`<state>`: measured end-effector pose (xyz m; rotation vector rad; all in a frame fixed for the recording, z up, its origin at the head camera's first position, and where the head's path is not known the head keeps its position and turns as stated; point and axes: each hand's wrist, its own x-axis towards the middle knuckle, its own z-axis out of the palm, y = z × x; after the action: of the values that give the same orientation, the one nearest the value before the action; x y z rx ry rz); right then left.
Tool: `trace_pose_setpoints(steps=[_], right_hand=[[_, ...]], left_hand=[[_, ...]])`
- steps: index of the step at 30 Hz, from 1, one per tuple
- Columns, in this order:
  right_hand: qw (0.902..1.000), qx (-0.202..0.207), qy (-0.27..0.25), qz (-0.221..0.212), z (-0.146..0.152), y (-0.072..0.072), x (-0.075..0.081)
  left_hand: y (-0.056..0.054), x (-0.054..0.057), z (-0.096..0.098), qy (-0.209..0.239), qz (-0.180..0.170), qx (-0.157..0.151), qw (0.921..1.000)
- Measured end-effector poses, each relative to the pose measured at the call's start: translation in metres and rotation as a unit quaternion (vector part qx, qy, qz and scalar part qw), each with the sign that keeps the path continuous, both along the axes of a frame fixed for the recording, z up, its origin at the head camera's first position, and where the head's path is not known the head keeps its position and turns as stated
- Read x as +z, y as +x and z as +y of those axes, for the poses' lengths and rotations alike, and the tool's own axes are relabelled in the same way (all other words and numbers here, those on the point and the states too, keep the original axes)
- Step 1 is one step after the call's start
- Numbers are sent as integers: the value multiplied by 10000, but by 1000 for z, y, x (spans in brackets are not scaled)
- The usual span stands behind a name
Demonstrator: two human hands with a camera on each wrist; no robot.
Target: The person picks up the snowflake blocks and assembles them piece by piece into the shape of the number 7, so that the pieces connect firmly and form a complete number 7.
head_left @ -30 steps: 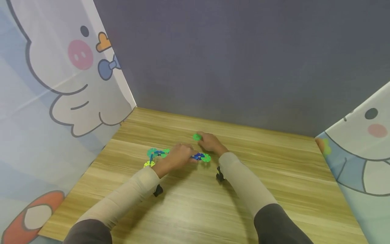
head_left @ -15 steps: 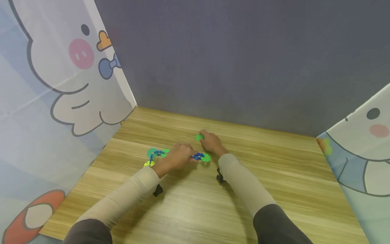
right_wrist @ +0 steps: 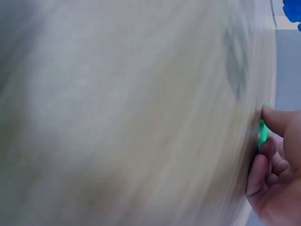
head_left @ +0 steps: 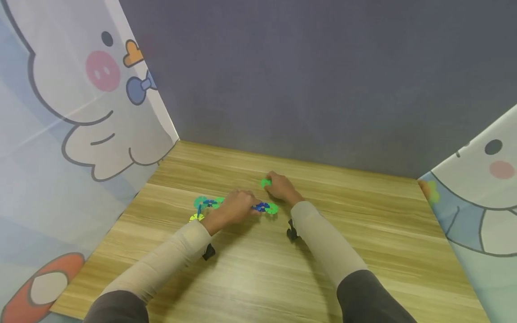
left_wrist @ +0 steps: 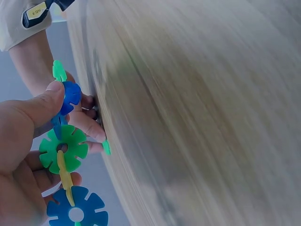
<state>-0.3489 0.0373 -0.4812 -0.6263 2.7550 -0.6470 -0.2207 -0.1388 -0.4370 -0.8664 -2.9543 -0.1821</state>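
My left hand (head_left: 238, 205) grips a chain of notched plastic snowflake discs over the table. In the left wrist view the thumb presses a blue disc (left_wrist: 71, 97). Along the chain follow a green disc (left_wrist: 77, 136), a yellow disc (left_wrist: 65, 175) seen edge-on, and another blue disc (left_wrist: 89, 202). In the head view a green disc (head_left: 272, 208) ends the chain on the right, while a yellow disc (head_left: 196, 218) hangs at its left. Farther back, my right hand (head_left: 282, 185) pinches a loose green snowflake disc (right_wrist: 263, 133) at the tabletop, thumb and fingers at its edges.
The wood-grain table (head_left: 363, 233) ends at a dark grey panel (head_left: 307, 89) behind. Cartoon-printed cloths stand at the left (head_left: 81, 148) and right. Black wrist devices (head_left: 208, 252) hang below both forearms.
My right hand and the loose green disc have shifted slightly right, and the fingers now cover more of the disc. The left hand holds the chain in nearly the same place.
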Motion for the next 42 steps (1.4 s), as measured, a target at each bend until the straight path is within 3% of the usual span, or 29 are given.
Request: trace_pose_setpoints(steps=[11,21,28,34,42], right_hand=[[9968,-235,-741,-161,20,5,-4],[9934,145,-1141,56,31,10,-6],[9868,126,-1598,-222,40,14,-8],[9836,27,-1747,-452,45,19,-8],[9848,29,-1701,-361,49,21,-8]], left_hand=[[0,-3,3,66,-83,59,9999],[-1,-5,6,-32,-164,103,9998],[-2,-5,7,52,-187,96,9998],[-3,-5,9,21,-247,106,9996],[-5,-6,12,28,-243,76,9997]])
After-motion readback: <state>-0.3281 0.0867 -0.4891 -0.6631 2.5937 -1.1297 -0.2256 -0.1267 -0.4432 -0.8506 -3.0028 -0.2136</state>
